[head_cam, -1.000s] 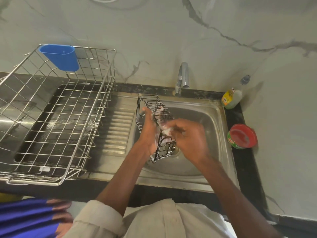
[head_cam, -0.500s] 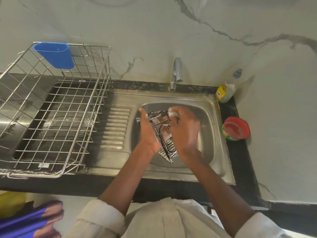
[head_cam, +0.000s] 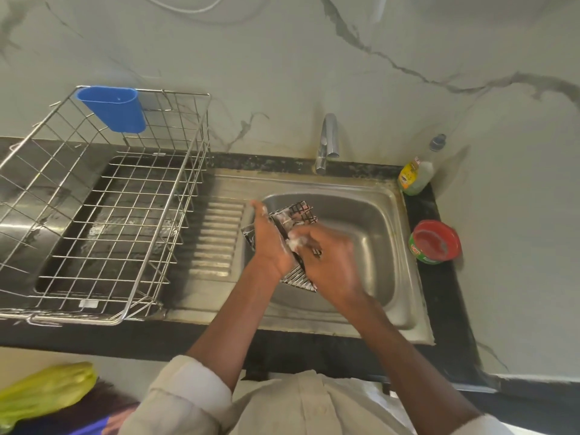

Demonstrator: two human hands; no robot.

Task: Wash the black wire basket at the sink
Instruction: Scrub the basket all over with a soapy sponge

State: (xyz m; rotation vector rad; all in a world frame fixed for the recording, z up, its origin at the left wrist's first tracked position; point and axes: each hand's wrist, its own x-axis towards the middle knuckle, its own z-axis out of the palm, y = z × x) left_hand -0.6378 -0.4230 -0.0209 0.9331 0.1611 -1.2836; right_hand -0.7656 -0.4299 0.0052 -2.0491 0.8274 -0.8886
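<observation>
The black wire basket (head_cam: pixel 301 213), streaked with white suds, is held tilted over the steel sink (head_cam: pixel 370 215). My left hand (head_cam: pixel 271 243) grips its left side, thumb up near the sink's rim. My right hand (head_cam: pixel 329 265) covers the basket's lower right part and pinches a small sudsy white scrubber (head_cam: pixel 295 243) against the wires. Most of the basket's middle is hidden behind both hands. The tap (head_cam: pixel 328 142) above the bowl shows no running water.
A large steel dish rack (head_cam: pixel 103 215) with a blue cup holder (head_cam: pixel 113 108) stands on the drainboard at left. A dish soap bottle (head_cam: pixel 416 174) and a red-lidded green tub (head_cam: pixel 434 243) sit on the black counter at right. A marble wall rises behind.
The basket has turned from standing on end to lying more tilted and lower in the bowl. My right hand slid from its upper part down to its lower right, scrubbing.
</observation>
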